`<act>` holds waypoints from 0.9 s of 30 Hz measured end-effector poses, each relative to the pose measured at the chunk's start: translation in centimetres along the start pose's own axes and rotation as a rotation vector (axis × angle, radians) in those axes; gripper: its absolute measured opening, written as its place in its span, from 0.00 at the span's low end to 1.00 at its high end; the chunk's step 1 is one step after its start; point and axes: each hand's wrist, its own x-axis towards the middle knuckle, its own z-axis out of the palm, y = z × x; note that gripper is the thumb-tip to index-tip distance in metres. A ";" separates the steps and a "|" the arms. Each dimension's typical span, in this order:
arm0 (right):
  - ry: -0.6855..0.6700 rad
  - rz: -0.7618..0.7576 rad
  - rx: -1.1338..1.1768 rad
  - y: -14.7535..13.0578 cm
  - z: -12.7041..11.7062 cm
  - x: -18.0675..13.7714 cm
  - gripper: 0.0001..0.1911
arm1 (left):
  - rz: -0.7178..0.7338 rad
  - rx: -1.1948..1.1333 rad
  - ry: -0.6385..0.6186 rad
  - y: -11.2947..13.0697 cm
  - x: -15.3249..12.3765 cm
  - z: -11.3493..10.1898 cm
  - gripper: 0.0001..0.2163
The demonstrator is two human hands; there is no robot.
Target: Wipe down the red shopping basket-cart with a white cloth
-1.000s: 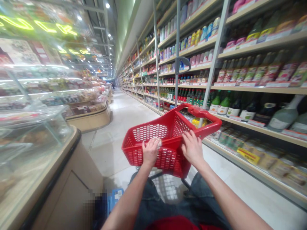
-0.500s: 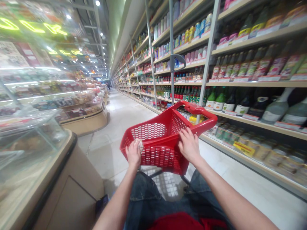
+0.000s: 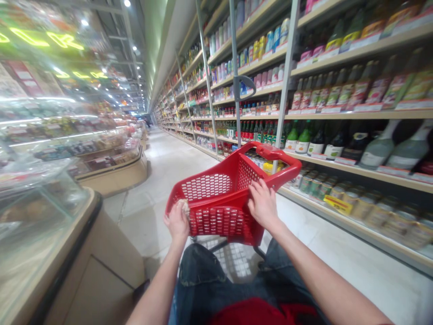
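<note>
A red plastic shopping cart with slotted basket walls stands side-on in front of me. My left hand is closed on a crumpled pale cloth at the basket's left end, against the near rim. Whether it is fabric or paper I cannot make out. Toward the handle, my right hand grips the near rim, its fingers hooked over the top edge. Inside the basket I see no goods, though its floor is partly hidden by the near wall.
Shelves of bottles and cans run along the right, with a grey post in front. Glass-topped counters line the left side. Between them a pale tiled aisle stretches away.
My left hand has slid left along the rim with the cloth, to the basket's end corner. My right hand keeps its place on the rim. The whole view has shifted slightly.
</note>
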 end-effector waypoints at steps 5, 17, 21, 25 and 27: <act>-0.013 -0.003 -0.015 0.2 -0.1 0.0 0.22 | 0.223 -0.007 -0.112 3.6 -0.8 1.1 0.17; 0.002 0.012 0.022 -0.3 -0.2 -0.3 0.22 | 0.057 0.012 -0.043 3.5 -0.5 0.4 0.17; -0.011 0.011 0.008 -0.3 -0.5 -0.3 0.23 | 0.242 0.046 -0.156 7.1 -1.5 0.9 0.17; -0.027 0.010 0.001 -0.3 -0.6 -0.4 0.23 | 0.201 0.043 -0.147 6.8 -1.5 0.8 0.17; -0.022 0.008 0.001 -0.4 -0.5 -0.4 0.23 | 0.131 0.037 -0.113 6.0 -1.3 0.8 0.17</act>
